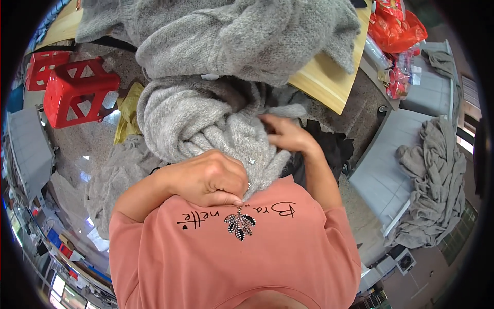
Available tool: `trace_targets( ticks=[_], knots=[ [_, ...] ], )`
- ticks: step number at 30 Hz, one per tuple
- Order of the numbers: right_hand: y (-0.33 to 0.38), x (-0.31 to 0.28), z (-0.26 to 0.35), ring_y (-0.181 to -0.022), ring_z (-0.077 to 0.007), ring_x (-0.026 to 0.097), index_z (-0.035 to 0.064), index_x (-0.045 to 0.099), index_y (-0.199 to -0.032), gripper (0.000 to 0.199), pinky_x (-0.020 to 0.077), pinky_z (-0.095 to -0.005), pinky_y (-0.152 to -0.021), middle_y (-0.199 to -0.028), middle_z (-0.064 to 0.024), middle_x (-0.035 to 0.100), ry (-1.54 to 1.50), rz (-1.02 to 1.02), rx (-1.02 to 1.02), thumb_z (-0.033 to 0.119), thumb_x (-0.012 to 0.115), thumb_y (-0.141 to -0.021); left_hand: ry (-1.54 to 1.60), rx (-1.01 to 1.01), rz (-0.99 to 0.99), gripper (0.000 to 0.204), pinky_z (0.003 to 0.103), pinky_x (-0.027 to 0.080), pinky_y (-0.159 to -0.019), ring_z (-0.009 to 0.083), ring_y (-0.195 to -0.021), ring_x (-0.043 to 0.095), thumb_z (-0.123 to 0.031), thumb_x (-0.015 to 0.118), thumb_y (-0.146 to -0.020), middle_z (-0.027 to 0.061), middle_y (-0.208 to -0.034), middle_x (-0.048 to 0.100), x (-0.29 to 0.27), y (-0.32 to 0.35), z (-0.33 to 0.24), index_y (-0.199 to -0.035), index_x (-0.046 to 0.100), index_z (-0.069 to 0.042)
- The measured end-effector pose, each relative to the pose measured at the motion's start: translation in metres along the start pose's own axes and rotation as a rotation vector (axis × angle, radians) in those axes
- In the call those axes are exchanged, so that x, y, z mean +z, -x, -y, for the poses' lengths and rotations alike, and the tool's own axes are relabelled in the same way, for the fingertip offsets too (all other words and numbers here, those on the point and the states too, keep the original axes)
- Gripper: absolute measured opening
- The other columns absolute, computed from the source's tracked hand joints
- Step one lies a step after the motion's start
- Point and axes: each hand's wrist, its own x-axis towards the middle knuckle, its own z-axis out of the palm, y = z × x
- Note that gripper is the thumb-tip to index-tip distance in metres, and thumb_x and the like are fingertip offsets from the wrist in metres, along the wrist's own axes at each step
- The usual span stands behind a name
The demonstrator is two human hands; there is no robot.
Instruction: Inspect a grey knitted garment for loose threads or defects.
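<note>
A fuzzy grey knit garment (195, 110) lies bunched against my front, with small shiny buttons along one edge near my chest. My left hand (213, 177) is closed in a fist on the garment's near edge, thumb pressed in and fingertips hidden. To the right, my right hand (287, 134) rests against the folds with thumb and forefinger apart; its other fingers are partly hidden. Just beyond, a large heap of the same grey knitwear (247, 38) covers much of the wooden table (329, 82) and hangs over its near edge.
Red plastic stools (82, 90) stand at the left, by a yellow cloth (129, 113). More grey knitwear (121, 175) is piled at my left. Grey bins (388, 149) stand at the right, with knitwear (435, 180) draped over one. A red plastic bag (396, 28) is at the far right.
</note>
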Motion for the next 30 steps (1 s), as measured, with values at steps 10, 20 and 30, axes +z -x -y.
trace_targets(
  ticks=[10,20,30],
  knots=[
    [-0.001,0.018,0.040,-0.066,-0.0298,0.056,-0.0019,0.057,-0.075,0.020,0.0441,-0.0342,-0.065,-0.073,-0.0138,0.058,-0.191,-0.462,-0.611,-0.009,0.049,-0.058,-0.643,-0.725,-0.524,0.034,0.036,0.045,-0.062,0.0333,-0.069,0.058,-0.028,0.063,-0.071,0.0220,-0.075,0.059,-0.053,-0.023,0.035,-0.075,0.059,0.005],
    [0.036,-0.021,0.032,-0.061,-0.0171,0.051,-0.0040,0.053,-0.065,0.009,0.0375,-0.0268,-0.057,-0.069,-0.0108,0.056,-0.608,-0.213,-0.532,-0.003,0.051,-0.056,0.539,-0.425,-0.777,0.013,0.025,0.048,-0.068,0.0107,-0.073,0.059,0.000,0.055,-0.078,0.0061,-0.084,0.063,-0.029,-0.012,0.064,-0.090,0.061,0.004],
    [-0.001,-0.014,0.031,-0.068,-0.0082,0.053,-0.0025,0.055,-0.089,0.018,0.0418,-0.0208,-0.061,-0.078,-0.0070,0.059,-0.160,-0.229,0.004,0.007,0.059,-0.073,-0.798,0.116,-2.264,0.049,0.044,0.039,-0.092,0.0332,-0.105,0.051,-0.027,0.048,-0.079,0.0205,-0.116,0.050,-0.067,0.257,-0.224,-0.115,0.047,0.006]
  ],
)
